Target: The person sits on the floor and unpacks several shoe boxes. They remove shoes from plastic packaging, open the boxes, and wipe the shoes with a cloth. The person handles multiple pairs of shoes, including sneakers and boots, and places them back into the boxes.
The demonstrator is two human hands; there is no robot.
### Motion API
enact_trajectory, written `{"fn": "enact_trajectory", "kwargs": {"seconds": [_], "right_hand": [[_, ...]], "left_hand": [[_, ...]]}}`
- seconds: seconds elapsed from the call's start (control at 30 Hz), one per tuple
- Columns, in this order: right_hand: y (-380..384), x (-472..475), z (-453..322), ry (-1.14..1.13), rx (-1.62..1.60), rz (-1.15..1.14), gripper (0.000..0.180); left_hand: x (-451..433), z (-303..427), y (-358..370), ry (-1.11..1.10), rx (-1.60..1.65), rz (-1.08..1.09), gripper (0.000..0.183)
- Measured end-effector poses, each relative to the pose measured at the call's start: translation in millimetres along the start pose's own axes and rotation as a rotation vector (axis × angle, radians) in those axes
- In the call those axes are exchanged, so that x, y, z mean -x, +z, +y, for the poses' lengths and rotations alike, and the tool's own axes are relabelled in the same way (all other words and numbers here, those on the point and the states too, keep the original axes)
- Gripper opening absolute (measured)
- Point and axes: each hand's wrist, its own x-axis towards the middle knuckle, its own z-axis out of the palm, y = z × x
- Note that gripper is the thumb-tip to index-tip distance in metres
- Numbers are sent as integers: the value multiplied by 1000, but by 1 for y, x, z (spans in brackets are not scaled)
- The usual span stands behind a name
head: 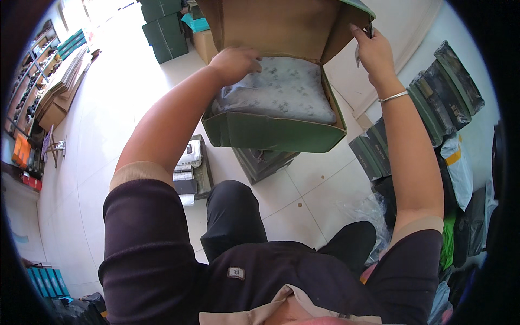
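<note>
A green cardboard box (280,132) stands before me with its lid (280,26) raised, showing plain brown board inside. White tissue paper (280,91) with a grey floral print covers what lies in the box. Over the paper's upper left part is my left hand (237,63), fingers slightly bent; whether it touches the paper is unclear. At the lid's right corner, my right hand (373,44) has thumb and fingers closed around something thin and dark, close to the lid's edge. A pale scrap hangs beside that thumb.
Stacked dark green boxes (254,164) are beneath the open box. A low stool or tray (207,174) with a white device and small boxes is to its left. More shoebox-like boxes (443,89) and plastic bags line the right wall. Shelves (36,61) and flattened cardboard (65,81) stand far left.
</note>
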Motion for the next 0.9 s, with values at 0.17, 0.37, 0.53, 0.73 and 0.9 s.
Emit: {"fn": "enact_trajectory", "kwargs": {"seconds": [0.17,0.37,0.53,0.73,0.9], "right_hand": [[-1,1,-2,22,3,-17,39],[-6,2,-1,23,11,-20,41],[-3,1,0,-12,20,3,42],[-5,-3,3,129,-19,-83,46],[-3,-22,6,145,19,59,50]], "left_hand": [[-3,9,-1,-132,100,-8,20],[20,96,-50,-194,699,98,17],[93,243,-83,620,722,-266,21],[81,163,-87,166,458,-54,29],[75,65,-95,-432,367,-247,39]]}}
